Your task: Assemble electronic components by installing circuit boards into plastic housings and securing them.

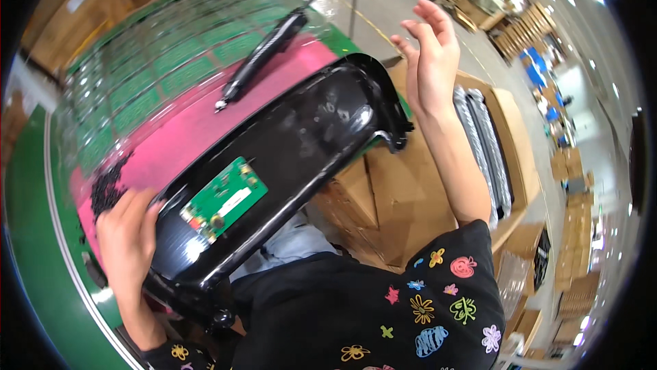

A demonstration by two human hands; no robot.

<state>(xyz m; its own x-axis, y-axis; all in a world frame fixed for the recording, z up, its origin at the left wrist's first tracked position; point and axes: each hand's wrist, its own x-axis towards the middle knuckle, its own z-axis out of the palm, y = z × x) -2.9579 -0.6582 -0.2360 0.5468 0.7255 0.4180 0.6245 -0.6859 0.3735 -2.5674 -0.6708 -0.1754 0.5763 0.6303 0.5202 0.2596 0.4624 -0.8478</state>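
Observation:
A long glossy black plastic housing (294,124) lies slantwise in front of me, open side up. Inside its left part sits a green circuit board (236,195) with small components and a white label. My left hand (128,233) is at the housing's left end, beside a heap of small black screws (106,189); its bent fingers are blurred, so I cannot see whether they hold anything. Raised beyond the housing's right end, my right hand (434,55) has its fingers stretched out, with nothing in them. A black electric screwdriver (263,55) with a cord lies past the housing on a pink mat (174,134).
Clear plastic trays (164,62) with green showing through cover the far side of the green table (41,233). At my right stands an open cardboard box (513,144) with plastic-wrapped black parts (487,154). Cardboard boxes (75,11) are stacked at the far left.

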